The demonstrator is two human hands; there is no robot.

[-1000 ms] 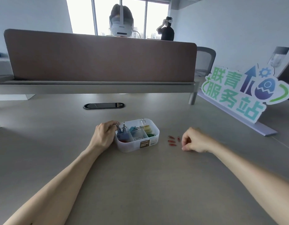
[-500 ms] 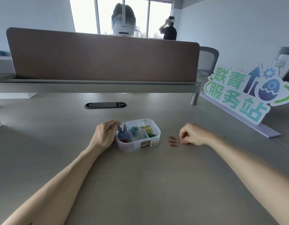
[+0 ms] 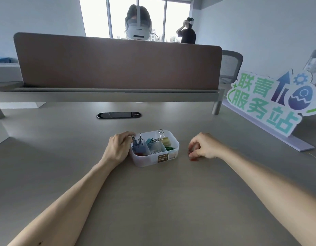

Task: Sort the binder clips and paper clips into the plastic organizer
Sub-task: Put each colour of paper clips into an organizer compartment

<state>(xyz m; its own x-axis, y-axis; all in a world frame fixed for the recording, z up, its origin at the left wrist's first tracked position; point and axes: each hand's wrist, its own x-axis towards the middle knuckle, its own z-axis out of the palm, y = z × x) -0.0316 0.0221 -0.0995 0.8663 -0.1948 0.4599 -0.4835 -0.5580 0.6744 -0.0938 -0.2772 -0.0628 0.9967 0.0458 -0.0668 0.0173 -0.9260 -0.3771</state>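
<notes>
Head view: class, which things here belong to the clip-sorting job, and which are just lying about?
Job: plastic organizer; blue binder clips in it; loose red paper clips; left hand gripping the organizer; right hand pinching at the red clips.
Lying about: desk divider; cable port; standing sign; office chair.

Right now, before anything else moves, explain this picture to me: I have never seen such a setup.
There is no machine here: a person wears a camera on the head, so the single picture looks forward and down at that person's own bare arms. On the grey desk stands a clear plastic organizer whose compartments hold coloured binder clips and white paper clips. The left hand grips its left end. The right hand curls its fingers onto loose red paper clips on the desk right of the organizer, apparently pinching one.
</notes>
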